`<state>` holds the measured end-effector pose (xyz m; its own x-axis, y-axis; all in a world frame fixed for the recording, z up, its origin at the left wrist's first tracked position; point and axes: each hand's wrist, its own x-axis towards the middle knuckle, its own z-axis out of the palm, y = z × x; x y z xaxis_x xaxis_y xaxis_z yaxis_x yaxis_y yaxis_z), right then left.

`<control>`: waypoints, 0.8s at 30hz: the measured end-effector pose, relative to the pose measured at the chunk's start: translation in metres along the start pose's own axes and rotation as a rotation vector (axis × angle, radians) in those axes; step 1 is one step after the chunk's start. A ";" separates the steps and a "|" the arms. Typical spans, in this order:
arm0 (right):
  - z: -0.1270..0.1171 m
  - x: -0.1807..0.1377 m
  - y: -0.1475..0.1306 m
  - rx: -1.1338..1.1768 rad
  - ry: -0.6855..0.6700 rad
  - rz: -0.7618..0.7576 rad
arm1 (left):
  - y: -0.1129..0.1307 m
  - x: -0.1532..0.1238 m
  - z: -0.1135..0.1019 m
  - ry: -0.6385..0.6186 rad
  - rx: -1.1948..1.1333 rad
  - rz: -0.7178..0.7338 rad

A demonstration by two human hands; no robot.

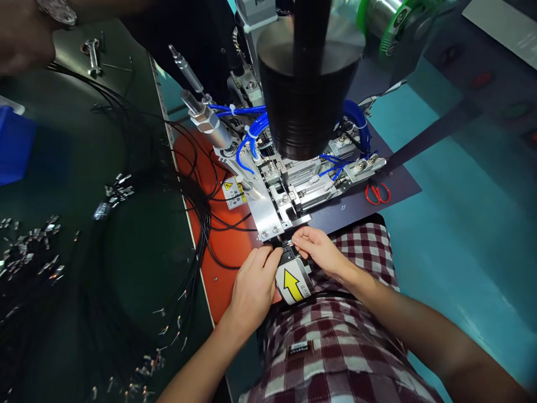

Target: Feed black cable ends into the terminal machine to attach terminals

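Both my hands meet at the front of a small metal machine fixture [277,207] on the bench. My left hand [254,282] is closed, its fingers pinched at the fixture's front slot next to a black wire end. My right hand [316,249] is closed too, pinching a tiny part at the same slot [288,243]. What each pinch holds is too small to name. Just below the hands sits a white label with a yellow arrow [293,284] pointing toward the fixture.
A bundle of black wires [184,184] spreads over the dark green mat at left, with small metal terminals [29,252] scattered. Blue air hoses [247,140], a large black reel [308,89], red scissors [377,193], a wrench [92,56]. Another person's hand [25,33] at top left.
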<state>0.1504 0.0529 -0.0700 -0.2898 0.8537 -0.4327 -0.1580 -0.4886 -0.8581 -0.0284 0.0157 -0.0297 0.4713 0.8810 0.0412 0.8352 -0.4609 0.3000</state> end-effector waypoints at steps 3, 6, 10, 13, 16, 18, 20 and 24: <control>0.000 -0.001 0.000 -0.044 0.006 -0.048 | 0.002 0.003 0.002 0.018 0.050 0.026; 0.000 -0.002 0.002 -0.127 0.049 -0.104 | 0.004 0.003 0.004 0.020 0.039 0.008; 0.001 -0.002 0.003 -0.106 0.075 -0.090 | 0.005 0.005 0.008 0.013 -0.030 -0.038; 0.003 -0.001 0.001 0.046 0.022 0.032 | 0.002 0.002 0.013 0.070 -0.125 -0.057; 0.002 -0.001 -0.001 0.083 0.006 0.062 | -0.003 -0.011 0.017 0.161 -0.223 -0.106; 0.001 0.000 -0.001 0.076 0.004 0.054 | -0.005 -0.026 0.019 0.198 -0.218 -0.157; 0.000 0.000 0.000 0.069 0.008 0.043 | -0.004 -0.043 0.021 0.197 -0.127 -0.194; -0.001 0.002 0.002 0.056 0.013 0.032 | 0.003 -0.061 0.025 0.159 0.110 -0.242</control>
<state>0.1500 0.0532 -0.0730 -0.2834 0.8396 -0.4634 -0.2020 -0.5246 -0.8270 -0.0479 -0.0422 -0.0553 0.2121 0.9682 0.1327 0.9474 -0.2370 0.2151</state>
